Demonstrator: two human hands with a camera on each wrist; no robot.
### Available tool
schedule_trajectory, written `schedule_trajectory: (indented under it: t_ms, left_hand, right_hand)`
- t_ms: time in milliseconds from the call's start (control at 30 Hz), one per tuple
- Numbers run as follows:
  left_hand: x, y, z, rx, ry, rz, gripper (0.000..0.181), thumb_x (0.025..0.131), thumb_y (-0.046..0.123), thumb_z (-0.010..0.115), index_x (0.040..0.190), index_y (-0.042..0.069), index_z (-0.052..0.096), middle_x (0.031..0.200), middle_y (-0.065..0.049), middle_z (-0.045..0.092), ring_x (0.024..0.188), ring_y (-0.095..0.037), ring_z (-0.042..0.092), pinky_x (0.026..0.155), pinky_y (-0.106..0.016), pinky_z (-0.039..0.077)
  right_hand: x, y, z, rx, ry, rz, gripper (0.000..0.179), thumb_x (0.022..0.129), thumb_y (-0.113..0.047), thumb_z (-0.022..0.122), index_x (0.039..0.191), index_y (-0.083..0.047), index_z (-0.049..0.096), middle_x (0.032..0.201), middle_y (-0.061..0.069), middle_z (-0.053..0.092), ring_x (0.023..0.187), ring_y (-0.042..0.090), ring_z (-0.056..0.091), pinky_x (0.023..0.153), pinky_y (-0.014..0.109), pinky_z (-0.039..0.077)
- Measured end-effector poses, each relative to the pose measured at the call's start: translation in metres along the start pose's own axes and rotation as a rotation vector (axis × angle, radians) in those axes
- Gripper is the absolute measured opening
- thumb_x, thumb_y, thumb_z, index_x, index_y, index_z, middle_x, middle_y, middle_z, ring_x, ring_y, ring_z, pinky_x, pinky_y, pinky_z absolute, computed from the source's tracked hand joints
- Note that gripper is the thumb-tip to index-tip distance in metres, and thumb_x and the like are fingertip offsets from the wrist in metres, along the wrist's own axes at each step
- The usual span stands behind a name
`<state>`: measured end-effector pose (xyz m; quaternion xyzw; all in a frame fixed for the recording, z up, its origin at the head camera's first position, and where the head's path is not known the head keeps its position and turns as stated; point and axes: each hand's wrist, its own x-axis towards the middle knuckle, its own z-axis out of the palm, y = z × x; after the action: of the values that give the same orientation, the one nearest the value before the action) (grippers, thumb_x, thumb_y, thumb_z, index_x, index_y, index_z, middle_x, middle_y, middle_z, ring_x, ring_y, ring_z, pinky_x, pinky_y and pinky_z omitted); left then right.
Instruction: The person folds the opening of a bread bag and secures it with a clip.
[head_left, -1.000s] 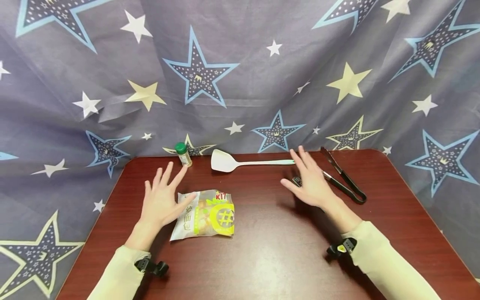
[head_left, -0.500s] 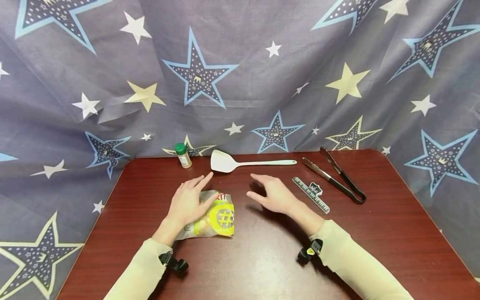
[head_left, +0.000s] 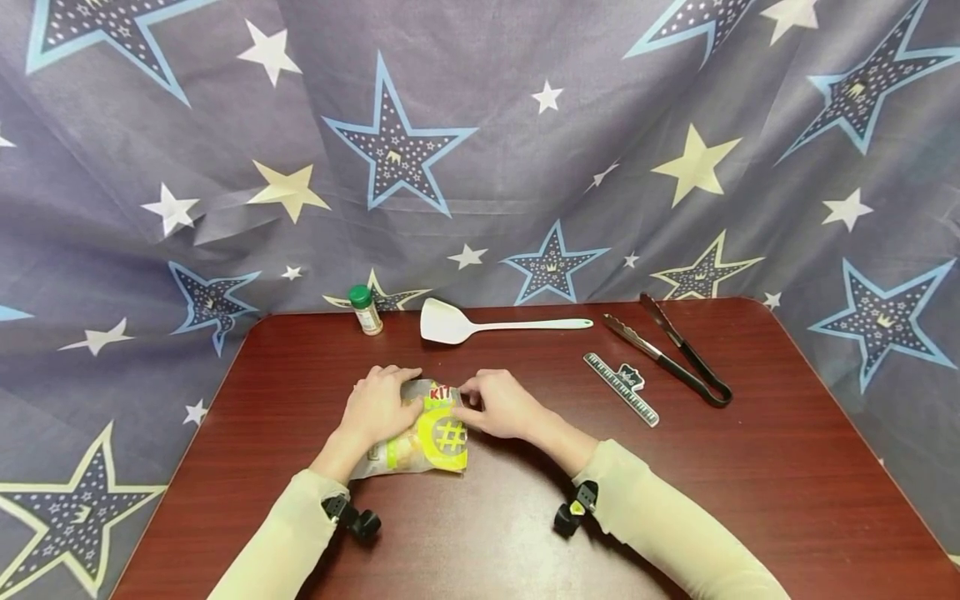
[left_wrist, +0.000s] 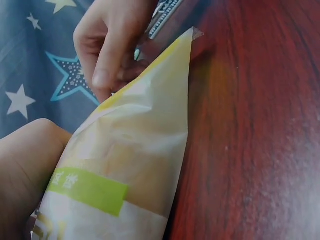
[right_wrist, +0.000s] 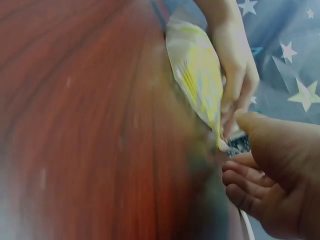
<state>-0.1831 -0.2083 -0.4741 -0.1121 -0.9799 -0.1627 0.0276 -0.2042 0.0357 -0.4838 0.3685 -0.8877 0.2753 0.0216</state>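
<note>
A see-through plastic food bag (head_left: 405,450) with yellow-green print and red "KIT" lettering lies on the table in the head view. My left hand (head_left: 378,408) grips its upper left part, thumb on the front and fingers over the far edge. At the bag's right edge, my right hand (head_left: 506,406) pinches with thumb and fingertips, its other fingers curled in. The left wrist view shows the bag (left_wrist: 135,150) bulging, with pale tan contents showing through. In the right wrist view, its narrow end reaches the right hand's fingertips (right_wrist: 235,165).
Along the table's back stand a green-lidded spice jar (head_left: 367,312) and a white spatula (head_left: 447,323) lying flat. To the right are a piano-key patterned clip (head_left: 622,390) and black-handled tongs (head_left: 693,379). A star-print curtain (head_left: 480,167) hangs behind the brown table (head_left: 525,533).
From being spread above the table, both hands have come inward to the bag. The left now grips its upper part; the right has moved left to its right edge, uncovering the clip.
</note>
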Motion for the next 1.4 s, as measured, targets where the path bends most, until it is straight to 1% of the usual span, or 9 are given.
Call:
schedule_trajectory:
  t_ms: [100, 200, 267, 367, 567, 767, 900, 1067, 1400]
  left_hand:
    - [-0.003, -0.005, 0.002, -0.04, 0.0, -0.01, 0.052, 0.088, 0.028, 0.07, 0.137, 0.012, 0.072, 0.126, -0.013, 0.072, 0.114, -0.035, 0.063, 0.088, -0.059, 0.054]
    - [-0.008, -0.01, 0.003, -0.067, 0.002, -0.025, 0.048, 0.086, 0.022, 0.072, 0.133, 0.014, 0.074, 0.111, -0.01, 0.07, 0.103, -0.029, 0.061, 0.081, -0.05, 0.053]
    - [-0.009, -0.014, 0.003, -0.089, 0.019, -0.028, 0.044, 0.085, 0.02, 0.073, 0.129, 0.015, 0.076, 0.104, -0.008, 0.067, 0.096, -0.025, 0.059, 0.078, -0.043, 0.051]
    - [-0.007, -0.016, 0.003, -0.141, 0.059, -0.018, 0.037, 0.085, 0.016, 0.072, 0.122, 0.016, 0.078, 0.098, -0.006, 0.065, 0.088, -0.021, 0.057, 0.075, -0.039, 0.049]
    - [-0.001, -0.014, 0.003, -0.178, 0.108, -0.013, 0.027, 0.085, 0.013, 0.071, 0.11, 0.018, 0.081, 0.097, -0.006, 0.067, 0.089, -0.024, 0.063, 0.076, -0.044, 0.053]
    - [0.0, -0.013, 0.006, -0.206, 0.172, -0.01, 0.018, 0.086, 0.011, 0.074, 0.1, 0.019, 0.082, 0.096, -0.004, 0.071, 0.092, -0.027, 0.068, 0.077, -0.049, 0.056]
    - [0.0, -0.016, 0.008, -0.23, 0.227, -0.003, 0.019, 0.085, 0.006, 0.074, 0.094, 0.02, 0.083, 0.093, -0.002, 0.074, 0.091, -0.026, 0.071, 0.078, -0.047, 0.056]
    - [0.001, -0.018, 0.011, -0.251, 0.266, 0.02, 0.019, 0.085, 0.002, 0.075, 0.089, 0.019, 0.084, 0.09, -0.002, 0.075, 0.09, -0.026, 0.073, 0.081, -0.046, 0.057]
    - [0.005, -0.019, 0.014, -0.307, 0.303, 0.073, 0.02, 0.081, -0.003, 0.071, 0.08, 0.015, 0.081, 0.087, -0.004, 0.076, 0.09, -0.028, 0.073, 0.086, -0.049, 0.057]
  right_hand:
    - [0.004, -0.01, 0.01, 0.013, -0.031, 0.022, 0.028, 0.089, -0.036, 0.085, 0.101, -0.011, 0.081, 0.081, 0.0, 0.073, 0.073, 0.009, 0.062, 0.07, 0.022, 0.05]
    - [0.007, -0.016, 0.017, 0.092, -0.069, 0.064, 0.029, 0.087, -0.033, 0.087, 0.101, -0.009, 0.08, 0.085, 0.001, 0.078, 0.073, 0.006, 0.065, 0.07, 0.018, 0.051]
    - [0.009, -0.018, 0.019, 0.152, -0.071, 0.096, 0.03, 0.086, -0.031, 0.089, 0.103, -0.008, 0.079, 0.087, 0.001, 0.079, 0.073, 0.004, 0.066, 0.07, 0.016, 0.052]
    - [0.011, -0.016, 0.018, 0.206, -0.051, 0.134, 0.03, 0.084, -0.027, 0.09, 0.105, -0.009, 0.079, 0.087, 0.002, 0.079, 0.071, 0.001, 0.066, 0.069, 0.015, 0.054]
    - [0.008, -0.008, 0.016, 0.237, -0.032, 0.137, 0.031, 0.086, -0.023, 0.089, 0.112, -0.01, 0.079, 0.088, 0.002, 0.078, 0.07, -0.003, 0.065, 0.07, 0.015, 0.056]
    - [0.004, -0.007, 0.014, 0.265, -0.005, 0.138, 0.031, 0.085, -0.019, 0.09, 0.114, -0.012, 0.079, 0.088, 0.002, 0.078, 0.07, -0.001, 0.067, 0.069, 0.014, 0.056]
    - [0.002, -0.006, 0.012, 0.286, -0.01, 0.135, 0.03, 0.087, -0.015, 0.088, 0.116, -0.013, 0.08, 0.089, 0.001, 0.079, 0.071, 0.002, 0.069, 0.07, 0.016, 0.057]
    - [-0.001, -0.003, 0.012, 0.308, -0.015, 0.122, 0.03, 0.09, -0.012, 0.083, 0.12, -0.014, 0.081, 0.091, 0.001, 0.08, 0.072, 0.002, 0.071, 0.07, 0.016, 0.057]
    - [-0.001, 0.0, 0.006, 0.275, 0.028, 0.058, 0.02, 0.093, -0.013, 0.081, 0.111, -0.02, 0.086, 0.096, -0.002, 0.082, 0.074, 0.002, 0.071, 0.07, 0.015, 0.055]
